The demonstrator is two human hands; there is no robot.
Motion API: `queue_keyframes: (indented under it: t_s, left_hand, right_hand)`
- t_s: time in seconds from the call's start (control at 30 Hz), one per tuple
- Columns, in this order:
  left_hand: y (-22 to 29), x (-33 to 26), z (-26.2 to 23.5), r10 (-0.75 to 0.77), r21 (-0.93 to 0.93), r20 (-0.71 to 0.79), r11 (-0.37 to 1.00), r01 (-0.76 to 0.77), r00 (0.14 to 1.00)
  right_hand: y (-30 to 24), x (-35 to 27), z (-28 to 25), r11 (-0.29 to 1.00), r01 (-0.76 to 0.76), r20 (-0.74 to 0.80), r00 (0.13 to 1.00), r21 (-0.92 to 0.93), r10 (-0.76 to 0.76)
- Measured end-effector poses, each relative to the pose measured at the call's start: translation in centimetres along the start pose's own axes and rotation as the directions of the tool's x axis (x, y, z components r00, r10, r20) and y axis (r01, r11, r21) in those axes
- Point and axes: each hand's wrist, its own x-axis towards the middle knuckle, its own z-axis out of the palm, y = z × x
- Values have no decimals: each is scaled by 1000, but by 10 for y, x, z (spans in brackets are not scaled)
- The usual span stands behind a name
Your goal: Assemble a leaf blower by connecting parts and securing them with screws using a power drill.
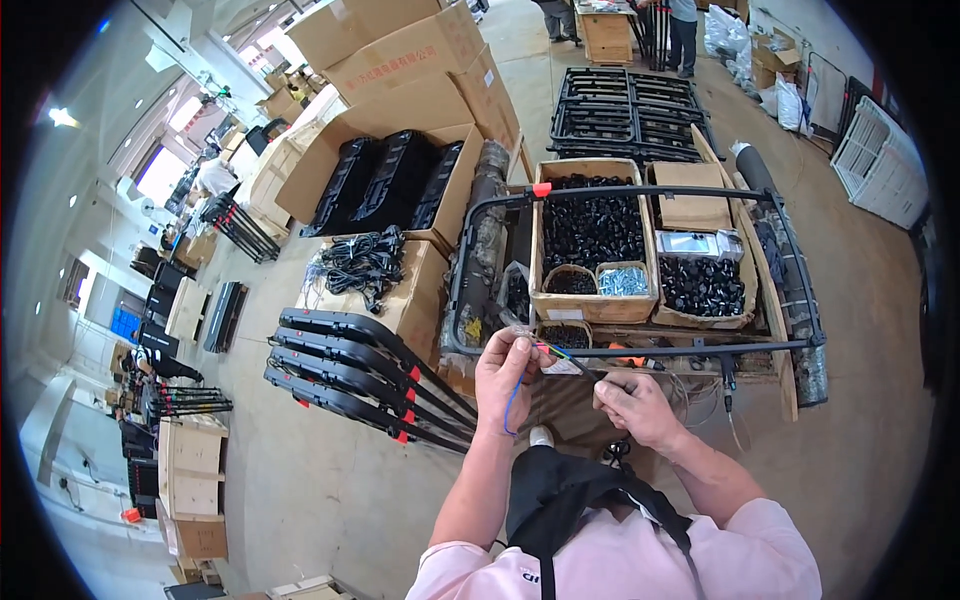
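My left hand (506, 375) is closed, thumb against fingers, on the coloured wires at the end of a black cable (577, 366). A thin blue wire (511, 408) hangs loose in a curve over the left palm and wrist. My right hand (640, 408) pinches the black cable's sheath a short way along. Both hands are just in front of the near bar of a large black tubular frame (640, 351). That frame lies across a workbench, around and over open boxes of small parts. A red tag (542, 190) sits on its far bar.
A box of black plastic parts (592, 225) holds smaller trays of black pieces and silver screws (622, 281). Beside it is another box of black knobs (702, 286). At left are stacked black frames (350, 370), coiled black cables (362, 262) and a large carton (285, 190).
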Motion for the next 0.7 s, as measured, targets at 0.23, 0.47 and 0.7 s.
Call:
queue_keyframes:
  t_s: [0.23,0.47,0.7]
  left_hand:
    - [-13,-2,-10,102,67,-113,993,-95,988]
    - [-16,22,-73,-227,-216,-239,960,176,944]
    - [-28,26,-135,-451,-442,-192,833,334,872]
  right_hand:
    - [21,15,16,956,-17,-89,996,-293,-10]
    - [51,44,53,774,209,-51,954,-598,-296]
    - [98,72,72,670,374,145,917,-641,-373]
